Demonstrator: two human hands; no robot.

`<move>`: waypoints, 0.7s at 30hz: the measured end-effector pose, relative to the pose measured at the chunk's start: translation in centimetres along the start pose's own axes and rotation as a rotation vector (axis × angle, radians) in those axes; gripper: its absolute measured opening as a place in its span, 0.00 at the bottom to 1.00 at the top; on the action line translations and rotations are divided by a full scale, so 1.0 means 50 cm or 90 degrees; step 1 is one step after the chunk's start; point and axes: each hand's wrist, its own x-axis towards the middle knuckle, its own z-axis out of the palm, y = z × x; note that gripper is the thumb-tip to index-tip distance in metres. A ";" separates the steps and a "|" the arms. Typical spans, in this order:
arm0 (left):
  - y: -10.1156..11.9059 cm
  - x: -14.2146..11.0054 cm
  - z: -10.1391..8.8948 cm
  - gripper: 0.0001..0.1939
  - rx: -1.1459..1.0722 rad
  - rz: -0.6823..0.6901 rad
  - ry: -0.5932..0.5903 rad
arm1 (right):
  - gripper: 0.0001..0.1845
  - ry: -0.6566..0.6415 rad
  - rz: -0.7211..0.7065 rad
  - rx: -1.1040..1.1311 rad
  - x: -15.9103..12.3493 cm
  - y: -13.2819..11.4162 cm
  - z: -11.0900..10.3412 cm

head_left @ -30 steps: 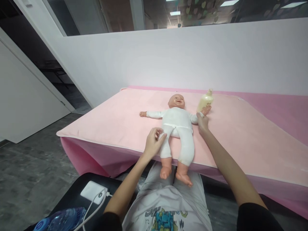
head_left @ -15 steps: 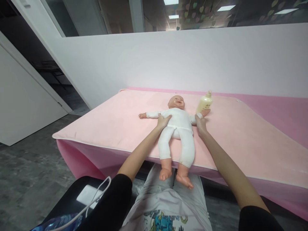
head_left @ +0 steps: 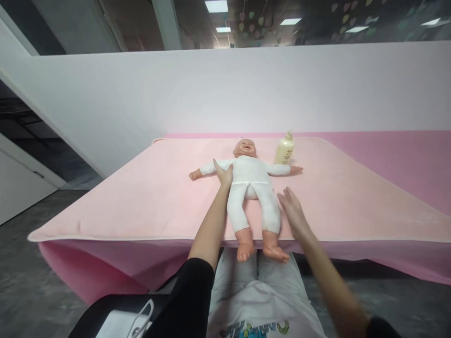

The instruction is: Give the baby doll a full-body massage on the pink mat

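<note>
A baby doll (head_left: 251, 170) with a white cloth body lies on its back on a pink blanket (head_left: 134, 202), its arms spread and its feet past the front edge. My left hand (head_left: 224, 175) rests against the doll's side under its arm, thumb and fingers apart; some fingers are partly hidden. Just off the doll's leg, my right hand (head_left: 294, 211) is in the air with fingers stretched and slightly blurred, holding nothing. A pale yellow pump bottle (head_left: 283, 151) stands behind the doll's outstretched arm.
A white wall (head_left: 225, 94) with a window above it runs behind the table. Pink cloth (head_left: 116, 263) hangs over the table's front edge. At lower left, a white device with a cable (head_left: 121, 324) lies on a black surface.
My right hand has let go of the doll's arm and drawn back toward me beside its leg. That arm now lies out straight. My left hand's grip has loosened, and the view has shifted right.
</note>
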 end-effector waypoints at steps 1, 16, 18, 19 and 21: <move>-0.003 0.004 -0.001 0.50 -0.014 -0.008 0.016 | 0.41 0.008 0.007 -0.011 -0.059 0.003 0.000; -0.021 0.023 -0.039 0.57 -0.072 -0.059 0.269 | 0.31 0.141 -0.303 -0.336 -0.265 0.011 0.012; -0.020 0.020 -0.041 0.52 -0.093 -0.058 0.225 | 0.28 0.150 -0.335 -0.321 -0.271 0.018 0.016; -0.019 0.019 -0.043 0.49 -0.095 -0.048 0.211 | 0.27 0.155 -0.341 -0.310 -0.274 0.022 0.019; -0.017 0.018 -0.046 0.45 -0.085 -0.014 0.198 | 0.28 0.168 -0.332 -0.276 -0.278 0.030 0.021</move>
